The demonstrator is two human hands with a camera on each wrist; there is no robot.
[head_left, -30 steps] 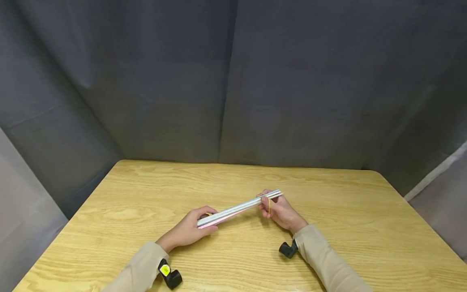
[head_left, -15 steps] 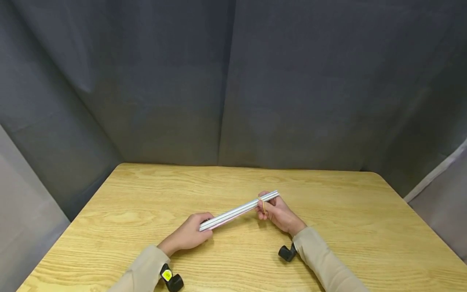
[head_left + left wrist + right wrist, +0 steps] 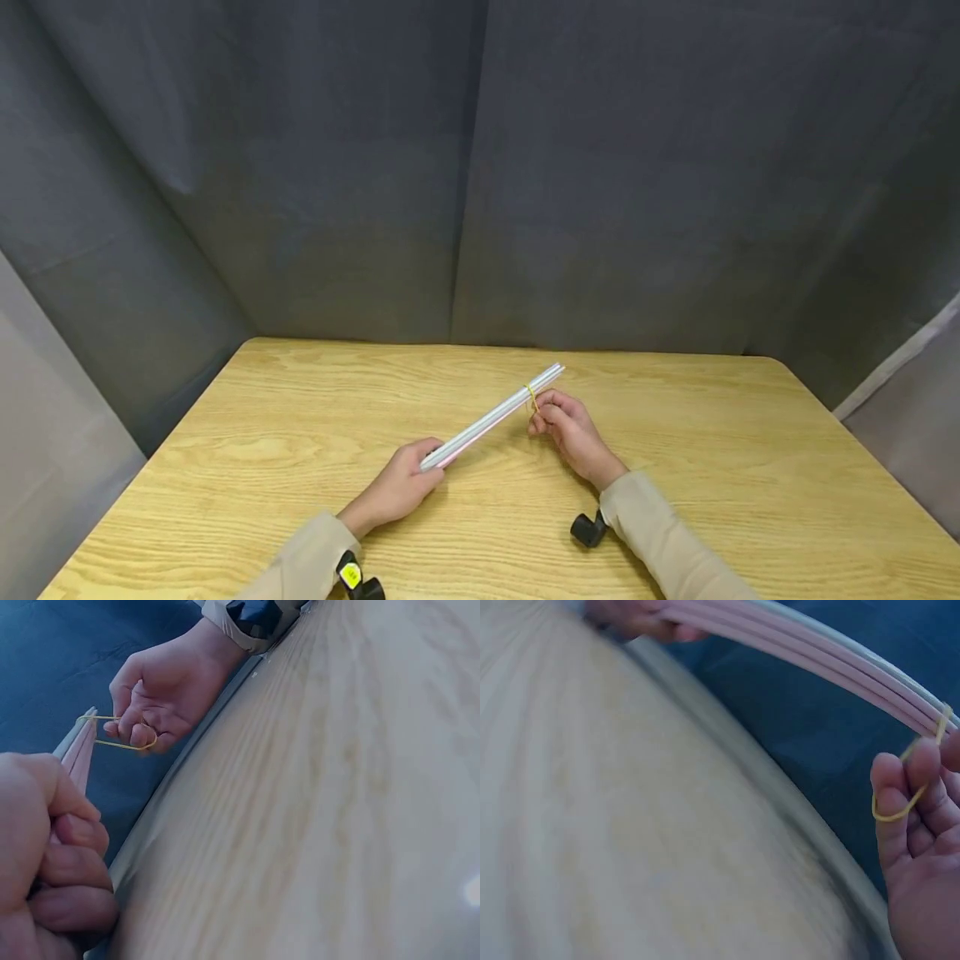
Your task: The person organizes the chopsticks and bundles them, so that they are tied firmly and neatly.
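Observation:
A long, slim bundle of white and pink layers slants up to the right above the table; its exact kind is unclear. My left hand grips its lower end, with curled fingers showing in the left wrist view. Around the bundle near its upper end loops a yellow rubber band. My right hand stands just right of that end, its curled fingers hooked in the band. In the right wrist view the band passes round my fingers and is drawn out from the pink layers.
A wood-grain table spreads beneath both hands. Dark grey curtains hang behind and along its sides. Each sleeve carries a black wrist camera, such as the right one.
The bundle's upper end has swung away from me and out of my right hand's fingers. My right hand now pulls the rubber band out to the side. My left hand keeps its grip.

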